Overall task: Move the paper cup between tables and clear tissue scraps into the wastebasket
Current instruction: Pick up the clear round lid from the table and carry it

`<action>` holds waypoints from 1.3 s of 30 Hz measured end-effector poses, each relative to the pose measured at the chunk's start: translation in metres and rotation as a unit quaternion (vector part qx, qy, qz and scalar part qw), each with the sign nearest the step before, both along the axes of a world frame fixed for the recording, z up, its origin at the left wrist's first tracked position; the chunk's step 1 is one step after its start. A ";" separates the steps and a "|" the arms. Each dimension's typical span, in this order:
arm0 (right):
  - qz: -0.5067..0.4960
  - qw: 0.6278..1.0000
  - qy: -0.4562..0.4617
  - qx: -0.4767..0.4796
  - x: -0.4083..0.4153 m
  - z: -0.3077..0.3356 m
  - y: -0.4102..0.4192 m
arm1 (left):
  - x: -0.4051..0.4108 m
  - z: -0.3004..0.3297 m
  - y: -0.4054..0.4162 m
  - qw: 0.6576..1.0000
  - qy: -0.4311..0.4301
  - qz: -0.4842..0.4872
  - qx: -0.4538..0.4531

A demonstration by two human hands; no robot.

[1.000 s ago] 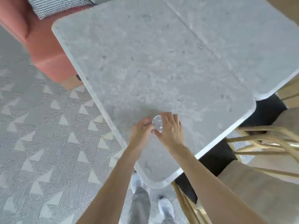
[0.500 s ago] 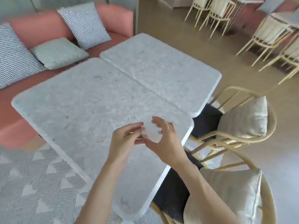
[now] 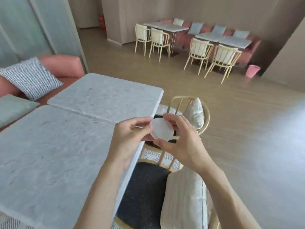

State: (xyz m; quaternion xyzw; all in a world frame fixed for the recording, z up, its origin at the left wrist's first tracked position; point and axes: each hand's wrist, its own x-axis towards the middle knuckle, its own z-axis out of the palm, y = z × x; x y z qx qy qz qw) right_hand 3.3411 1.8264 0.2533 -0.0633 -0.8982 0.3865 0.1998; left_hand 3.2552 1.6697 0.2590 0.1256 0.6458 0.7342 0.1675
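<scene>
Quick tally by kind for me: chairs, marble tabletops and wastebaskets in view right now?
Chairs: 6, four cream ones at the far tables, two wicker ones by the near table.
Marble tabletops: 6, two near, four far.
Wastebaskets: 1, pink.
Total: 13.

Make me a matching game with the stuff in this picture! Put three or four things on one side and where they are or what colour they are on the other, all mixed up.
Things:
1. white round piece
2. wastebasket
3. checked cushion
4. grey table

Descriptions:
A. pink, on the floor far away by the wall
B. lying on the pink sofa
C. held between both hands
D. speckled stone top, right in front on the left

Pairs: 1-C, 2-A, 3-B, 4-D
</scene>
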 end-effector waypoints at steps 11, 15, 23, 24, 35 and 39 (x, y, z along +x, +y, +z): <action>-0.105 0.992 0.027 -0.069 0.237 -0.009 0.207 | 0.213 -0.011 0.219 0.999 0.016 -0.047 -0.011; -0.193 0.977 0.044 -0.082 0.314 -0.004 0.281 | 0.262 -0.004 0.301 0.993 0.036 -0.105 -0.033; -0.266 0.956 0.065 -0.103 0.381 -0.012 0.371 | 0.303 -0.001 0.421 0.985 0.056 -0.163 -0.022; -0.271 0.955 0.059 -0.099 0.385 -0.017 0.383 | 0.305 -0.005 0.436 0.985 0.051 -0.166 -0.022; -0.333 0.939 -0.002 -0.082 0.347 -0.057 0.578 | 0.266 -0.050 0.661 0.978 0.009 -0.207 -0.024; -0.370 0.926 0.004 -0.076 0.318 -0.046 0.668 | 0.234 -0.045 0.753 0.974 0.003 -0.226 -0.001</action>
